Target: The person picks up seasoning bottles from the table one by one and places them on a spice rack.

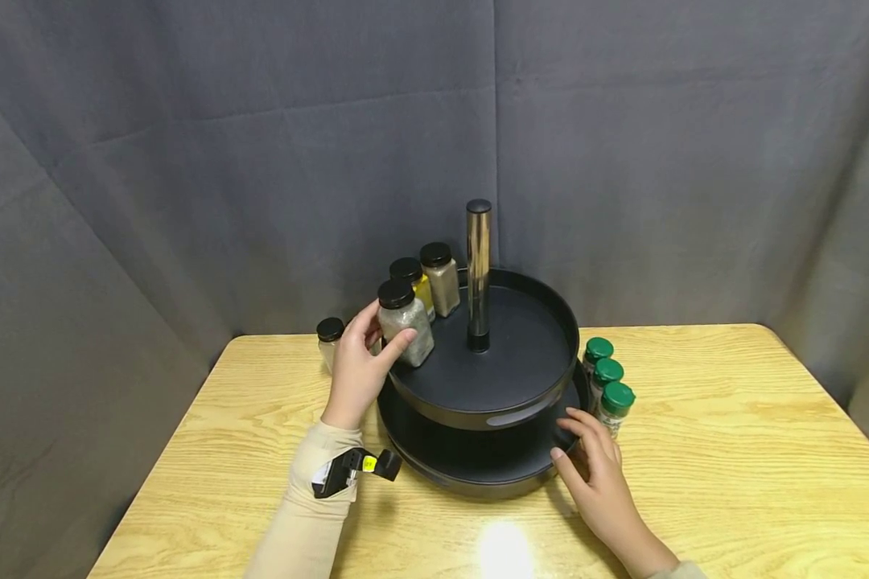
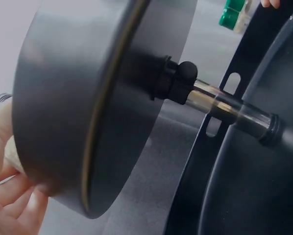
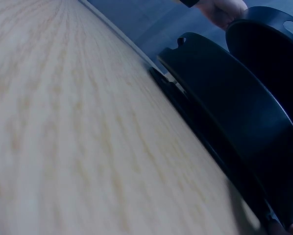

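My left hand [image 1: 358, 371] grips a square glass spice jar [image 1: 414, 334] with a black lid and pale, greyish contents, at the left rim of the upper tray [image 1: 510, 378] of a black two-tier turntable. In the left wrist view that tray mostly hides the jar. Just behind it on the tray stand a yellow-labelled jar [image 1: 424, 294] and a beige-filled jar [image 1: 445, 289], both black-lidded. My right hand [image 1: 599, 478] is at the right front rim of the lower tray [image 1: 471, 485], fingers loosely bent and holding nothing. Whether its fingertips touch the rim, I cannot tell.
Several green-capped spice bottles [image 1: 617, 400] line the table right of the turntable. Another black-lidded jar [image 1: 329, 342] stands behind my left hand, partly covered. A metal post [image 1: 479, 265] rises from the upper tray. A grey curtain [image 1: 319, 161] hangs behind the wooden table [image 1: 724, 450].
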Demonstrator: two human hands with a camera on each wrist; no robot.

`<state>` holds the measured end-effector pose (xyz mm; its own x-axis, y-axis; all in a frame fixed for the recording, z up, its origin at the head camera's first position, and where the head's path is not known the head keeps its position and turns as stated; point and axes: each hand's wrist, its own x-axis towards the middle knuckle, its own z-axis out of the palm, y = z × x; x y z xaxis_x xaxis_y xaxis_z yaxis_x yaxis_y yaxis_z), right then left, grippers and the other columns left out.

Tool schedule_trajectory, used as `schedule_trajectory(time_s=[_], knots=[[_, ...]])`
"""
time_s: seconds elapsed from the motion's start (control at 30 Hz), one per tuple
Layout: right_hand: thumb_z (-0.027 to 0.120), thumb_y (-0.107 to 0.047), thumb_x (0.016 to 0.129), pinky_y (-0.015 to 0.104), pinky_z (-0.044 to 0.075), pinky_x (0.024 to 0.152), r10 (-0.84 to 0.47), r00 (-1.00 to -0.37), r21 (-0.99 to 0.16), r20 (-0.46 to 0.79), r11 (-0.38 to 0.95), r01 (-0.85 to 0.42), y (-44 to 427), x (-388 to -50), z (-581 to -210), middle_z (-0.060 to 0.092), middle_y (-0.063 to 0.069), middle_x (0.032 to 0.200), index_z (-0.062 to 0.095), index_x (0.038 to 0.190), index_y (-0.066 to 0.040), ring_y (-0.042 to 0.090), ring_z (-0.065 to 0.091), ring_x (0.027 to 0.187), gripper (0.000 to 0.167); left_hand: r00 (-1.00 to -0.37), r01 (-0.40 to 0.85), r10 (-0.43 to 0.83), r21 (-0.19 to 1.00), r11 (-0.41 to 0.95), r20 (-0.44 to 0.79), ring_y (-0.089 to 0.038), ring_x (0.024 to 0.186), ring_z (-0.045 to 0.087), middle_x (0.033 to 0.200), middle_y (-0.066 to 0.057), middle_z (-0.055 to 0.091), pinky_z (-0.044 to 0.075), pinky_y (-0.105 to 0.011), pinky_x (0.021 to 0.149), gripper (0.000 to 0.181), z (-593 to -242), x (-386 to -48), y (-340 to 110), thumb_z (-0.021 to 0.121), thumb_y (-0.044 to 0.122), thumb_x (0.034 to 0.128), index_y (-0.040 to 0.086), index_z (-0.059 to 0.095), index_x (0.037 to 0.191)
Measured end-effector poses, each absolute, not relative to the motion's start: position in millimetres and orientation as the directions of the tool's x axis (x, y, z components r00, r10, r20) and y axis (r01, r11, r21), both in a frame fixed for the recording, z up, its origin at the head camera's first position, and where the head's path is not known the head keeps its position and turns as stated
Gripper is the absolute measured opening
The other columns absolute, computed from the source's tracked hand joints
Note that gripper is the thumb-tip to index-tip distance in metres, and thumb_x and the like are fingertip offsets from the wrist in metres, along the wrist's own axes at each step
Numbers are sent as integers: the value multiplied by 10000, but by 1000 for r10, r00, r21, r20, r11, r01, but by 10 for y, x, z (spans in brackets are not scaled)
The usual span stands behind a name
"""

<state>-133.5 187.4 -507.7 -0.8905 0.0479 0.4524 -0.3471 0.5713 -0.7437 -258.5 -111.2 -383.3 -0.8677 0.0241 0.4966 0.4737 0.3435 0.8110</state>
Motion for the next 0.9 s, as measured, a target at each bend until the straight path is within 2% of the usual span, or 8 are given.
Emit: schedule_trajectory(time_s=[0.17,0.37,0.47,0.63,0.77,0.9], knots=[[621,-87,996,31,285,949,49,-893,-748,448,567,-345,1861,-1337,-5069,412,162,1501,563,1323,0,352,312,1345,344,-848,494,-25,805,328,530,-349,1194,579,1316,-233,558,465,-452,1074,616,-3864,-2529,-1076,782,136,903,-12,523,1442],[617,-94,1000,19,279,953,47,-896,-754,442,561,-343,1856,-1336,-5062,409,150,1504,562,1326,0,351,309,1345,344,-854,493,-52,837,236,517,-342,1295,504,1385,-220,485,395,-459,1137,588,-3872,-2420,-1059,702,125,964,-3,460,1484],[618,-94,998,19,279,954,48,-896,-755,441,559,-341,1860,-1336,-5067,411,129,1506,564,1327,-7,346,313,1344,344,-857,483,-69,842,240,511,-328,1353,458,1422,-211,454,359,-481,1159,614,-3875,-2347,-1042,687,143,976,3,415,1508],[618,-85,995,16,278,954,54,-894,-752,446,564,-341,1869,-1339,-5080,416,123,1503,568,1323,-6,348,318,1340,341,-884,425,-63,855,298,462,-318,1455,333,1522,-214,343,300,-535,1181,727,-3922,-2238,-978,690,203,975,3,301,1555],[618,-75,991,19,279,946,56,-892,-750,449,566,-342,1872,-1339,-5076,416,141,1500,567,1320,-3,350,316,1339,340,-916,360,-55,876,321,397,-316,1498,242,1582,-211,243,290,-534,1185,791,-3967,-2178,-904,687,246,964,7,240,1571],[620,-78,991,36,291,936,47,-893,-747,447,569,-344,1865,-1336,-5065,414,152,1500,565,1321,5,345,317,1328,345,-929,312,-99,901,301,355,-345,1503,216,1595,-229,206,283,-549,1182,810,-3998,-2125,-840,654,191,930,-13,206,1572]])
